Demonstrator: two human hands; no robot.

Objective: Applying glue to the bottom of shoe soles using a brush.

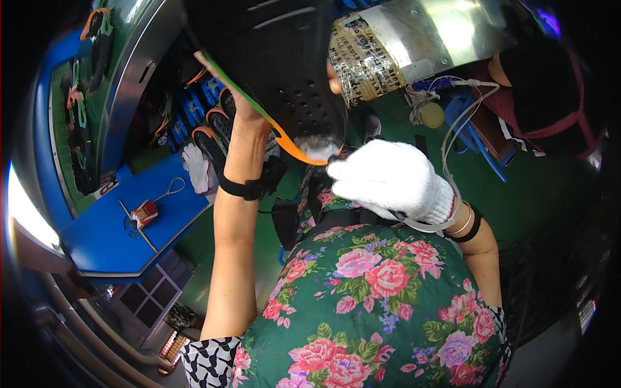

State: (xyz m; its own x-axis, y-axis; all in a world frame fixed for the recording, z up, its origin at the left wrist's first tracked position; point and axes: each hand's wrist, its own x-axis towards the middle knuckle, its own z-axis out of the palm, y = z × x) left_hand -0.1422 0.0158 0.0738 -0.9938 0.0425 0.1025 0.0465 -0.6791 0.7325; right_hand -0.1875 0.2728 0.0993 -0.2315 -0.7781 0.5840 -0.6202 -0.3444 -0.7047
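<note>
**Above the floral apron (pixel 381 284), a black clog (pixel 291 84)**

The gloved right hand (pixel 394 181) is angling inward, fingers bunching at its orange rim (pixel 294 150) (grip unclear, I cannot tell). Beyond, the raised left hand (pixel 248 111) is gripping the clog from behind.

Black shoe (pixel 275 71), orange and green rim (pixel 284 140), white glove (pixel 388 181), green floral apron (pixel 362 297)

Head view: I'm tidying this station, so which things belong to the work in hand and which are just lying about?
In use:
black clog with orange-and-green edging
left hand, bare, holding it
right hand, white-gloved, at its edge

Apparently lying about:
loose white glove
small red object on the blue table
</note>
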